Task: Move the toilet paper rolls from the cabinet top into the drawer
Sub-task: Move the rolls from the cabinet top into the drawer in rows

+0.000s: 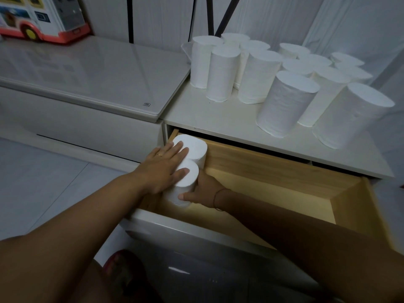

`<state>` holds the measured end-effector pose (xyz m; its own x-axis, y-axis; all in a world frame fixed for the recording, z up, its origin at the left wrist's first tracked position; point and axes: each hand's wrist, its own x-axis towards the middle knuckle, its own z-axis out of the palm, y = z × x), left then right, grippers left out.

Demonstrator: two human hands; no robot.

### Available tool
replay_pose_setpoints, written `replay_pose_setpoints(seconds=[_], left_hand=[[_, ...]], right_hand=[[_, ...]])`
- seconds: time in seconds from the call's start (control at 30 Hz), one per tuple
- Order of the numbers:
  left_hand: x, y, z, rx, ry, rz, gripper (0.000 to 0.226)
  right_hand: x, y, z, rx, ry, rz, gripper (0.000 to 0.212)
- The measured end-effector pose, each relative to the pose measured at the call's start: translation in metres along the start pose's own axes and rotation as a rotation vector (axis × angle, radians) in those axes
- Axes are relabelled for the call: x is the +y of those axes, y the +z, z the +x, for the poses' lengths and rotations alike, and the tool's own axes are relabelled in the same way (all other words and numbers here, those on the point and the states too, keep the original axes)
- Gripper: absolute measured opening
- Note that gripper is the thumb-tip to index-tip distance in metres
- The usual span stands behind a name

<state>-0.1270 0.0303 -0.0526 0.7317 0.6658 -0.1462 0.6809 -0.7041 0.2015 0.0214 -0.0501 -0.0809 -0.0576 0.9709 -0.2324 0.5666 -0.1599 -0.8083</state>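
Two rolls [192, 158] stand in the drawer [284, 171]; left hand [166, 165] flat, right hand [203, 191] fingers grip one.

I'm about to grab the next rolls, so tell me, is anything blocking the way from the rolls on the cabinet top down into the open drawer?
Nothing visible blocks it. The drawer is pulled open below the cabinet top, its floor bare except two upright rolls in the left corner, under the left hand and gripped by the right hand.

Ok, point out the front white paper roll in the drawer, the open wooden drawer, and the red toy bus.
Front white paper roll [187, 171]: head view, flat top face.
Open wooden drawer [273, 162]: head view, back inner wall.
Red toy bus [54, 20]: head view, its side.
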Motion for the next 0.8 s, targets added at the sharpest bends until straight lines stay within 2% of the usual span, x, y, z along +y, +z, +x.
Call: replay_pose_setpoints(seconds=[0.07,0.17,0.23,0.3,0.4,0.47,0.63,0.8], left_hand=[[0.001,0.0,-0.001,-0.003,0.004,0.007,0.063],[0.004,-0.003,0.0,-0.011,0.004,0.015,0.063],[0.006,-0.005,0.001,-0.014,0.002,0.016,0.063],[0.007,-0.005,0.001,-0.013,0.004,0.013,0.063],[0.007,-0.006,0.002,-0.015,0.006,0.009,0.063],[0.008,-0.005,0.004,-0.014,0.005,0.003,0.063],[0.01,-0.003,0.006,0.002,0.017,0.008,0.063],[0.013,-0.002,0.009,0.008,0.021,0.019,0.063]], right_hand=[[-0.004,-0.011,-0.001,-0.084,-0.026,-0.083,0.081],[-0.019,-0.04,-0.005,-0.133,-0.075,-0.489,0.053],[-0.034,-0.068,-0.007,0.021,-0.108,-0.69,0.033],[-0.048,-0.1,-0.011,0.284,-0.172,-0.688,0.024],[-0.061,-0.149,-0.016,0.588,-0.263,-0.756,0.046],[-0.063,-0.175,-0.015,0.686,-0.217,-0.811,0.062],[-0.047,-0.218,-0.014,0.787,-0.043,-0.867,0.082],[-0.03,-0.236,-0.013,0.753,0.109,-0.899,0.084]])
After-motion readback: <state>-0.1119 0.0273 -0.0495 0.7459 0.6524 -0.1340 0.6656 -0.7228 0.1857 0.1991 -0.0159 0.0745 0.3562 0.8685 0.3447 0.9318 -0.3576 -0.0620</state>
